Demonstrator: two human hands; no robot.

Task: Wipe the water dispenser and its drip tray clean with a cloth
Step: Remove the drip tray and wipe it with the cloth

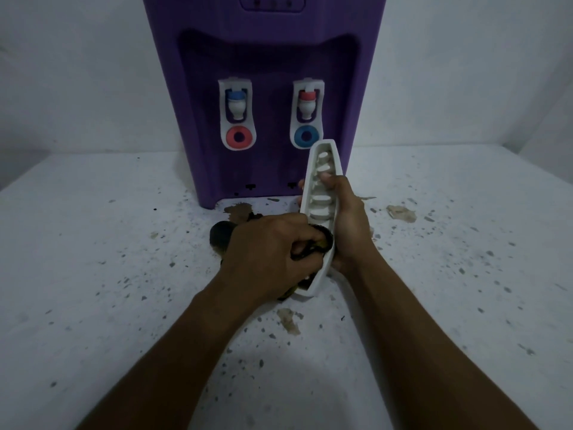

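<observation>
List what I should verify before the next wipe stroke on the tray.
1. Tray off the dispenser and lifted on edge: ok.
2. Right hand grip on the tray: ok, fingers curl round its side.
3. Left hand grip on the cloth: ok, bunched in the fingers.
4. Cloth in contact with the tray: ok, at its lower end.
5. Tray's upper end clean: cannot tell.
6. Surface below clean: not ok, brown stains and dark specks.
</observation>
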